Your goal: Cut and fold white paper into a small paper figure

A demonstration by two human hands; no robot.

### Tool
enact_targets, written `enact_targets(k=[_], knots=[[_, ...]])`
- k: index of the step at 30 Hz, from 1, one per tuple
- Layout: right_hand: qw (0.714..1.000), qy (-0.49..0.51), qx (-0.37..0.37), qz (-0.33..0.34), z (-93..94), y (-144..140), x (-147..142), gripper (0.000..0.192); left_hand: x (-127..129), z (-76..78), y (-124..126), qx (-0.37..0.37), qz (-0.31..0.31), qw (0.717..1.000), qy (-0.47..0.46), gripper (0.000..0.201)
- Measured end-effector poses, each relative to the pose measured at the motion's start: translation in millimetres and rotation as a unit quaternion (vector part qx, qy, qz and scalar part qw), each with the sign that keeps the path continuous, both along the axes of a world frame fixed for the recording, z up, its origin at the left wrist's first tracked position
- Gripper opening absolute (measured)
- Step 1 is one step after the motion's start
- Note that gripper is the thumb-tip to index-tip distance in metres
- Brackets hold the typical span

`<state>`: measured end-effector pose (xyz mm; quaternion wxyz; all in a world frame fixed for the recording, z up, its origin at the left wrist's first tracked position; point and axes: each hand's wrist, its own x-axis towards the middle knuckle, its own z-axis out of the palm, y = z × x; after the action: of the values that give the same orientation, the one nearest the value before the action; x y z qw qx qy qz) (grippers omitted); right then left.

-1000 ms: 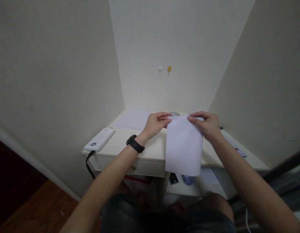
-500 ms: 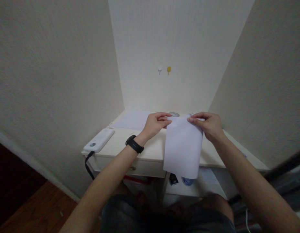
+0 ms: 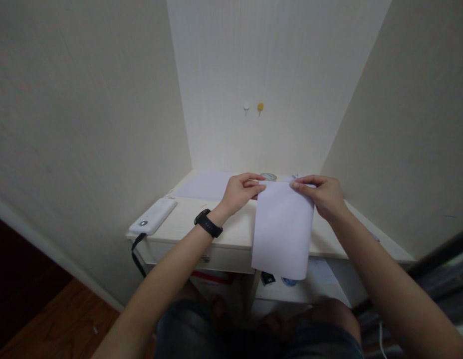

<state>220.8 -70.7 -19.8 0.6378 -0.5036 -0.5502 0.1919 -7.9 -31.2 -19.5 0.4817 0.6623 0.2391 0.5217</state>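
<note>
A white sheet of paper [image 3: 282, 229] hangs from both hands over the front edge of the desk, its right side slightly curled. My left hand [image 3: 242, 190] pinches the top left corner between thumb and fingers; a black watch is on that wrist. Along the same top edge, my right hand [image 3: 321, 193] grips the paper near its right corner, thumb in front. Behind the paper, a round silvery object [image 3: 269, 176] shows in part on the desk, and small items beside it are too faint to name.
More white paper [image 3: 203, 184] lies at the back left of the white desk [image 3: 179, 227]. A white power bank-like device [image 3: 152, 216] with a black cable sits at the left edge. An open shelf [image 3: 321, 289] below holds small items. Two hooks [image 3: 260, 107] are on the back wall.
The sheet's lower edge has swung slightly downward and hangs a little flatter. Both hands keep their pinch at the top edge, almost in the same place.
</note>
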Motion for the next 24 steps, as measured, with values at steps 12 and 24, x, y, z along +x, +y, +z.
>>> enact_targets(k=[12,24], knots=[[1.000,0.010,-0.006,-0.005,5.9,-3.4,-3.9,0.030,-0.9,0.0,-0.8,0.011,0.013,1.000,0.002,0.026],[1.000,0.001,-0.010,-0.002,6.4,-4.3,-3.4,0.028,-2.0,0.9,-1.7,0.004,0.013,1.000,-0.002,0.029]])
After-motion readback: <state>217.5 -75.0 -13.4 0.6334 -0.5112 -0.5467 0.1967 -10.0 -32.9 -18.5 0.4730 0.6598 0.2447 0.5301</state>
